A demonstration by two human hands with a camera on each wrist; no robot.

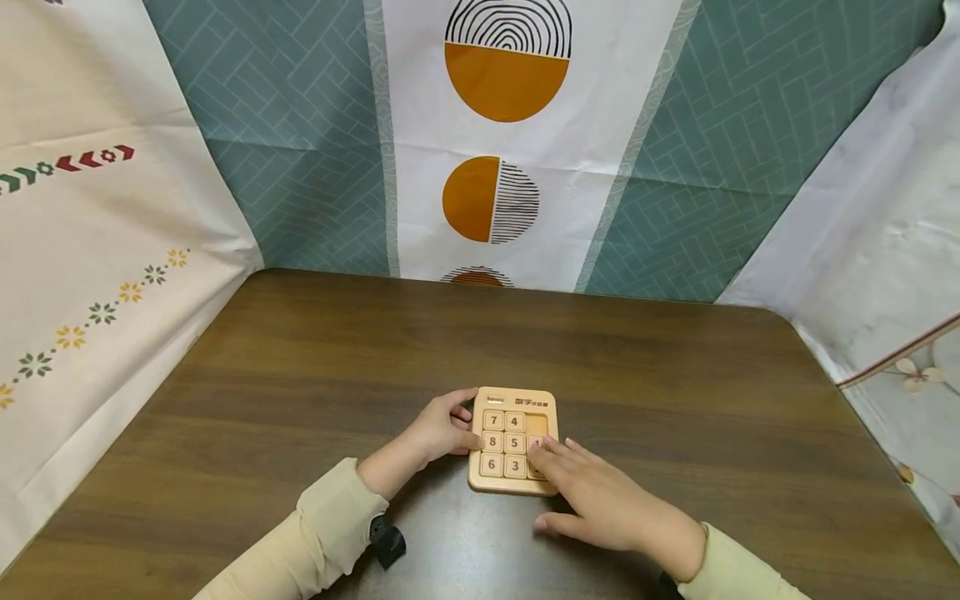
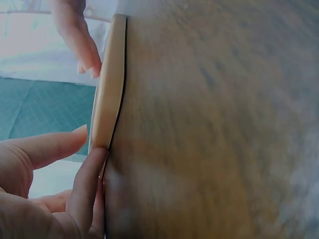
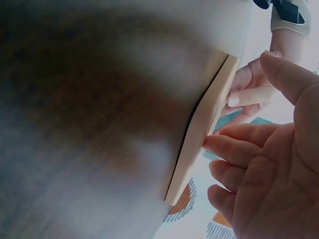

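Wood-grain tabletop (image 1: 360, 342) bears sliding number puzzle (image 1: 504, 484). Left hand (image 1: 438, 429) grips its left edge; right hand (image 1: 600, 500), fingers extended, touches tile 1 (image 1: 536, 440).

From the frame's lower left, the left arm (image 1: 300, 537) reaches toward the centre, its left hand (image 1: 438, 427) bent at the fingers. The right arm (image 1: 738, 567) enters lower right; the right hand (image 1: 600, 497) faces palm down, fingers extended, thumb spread.

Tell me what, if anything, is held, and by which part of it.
A rectangular, pale wooden number puzzle, by its left edge, in the left grip.
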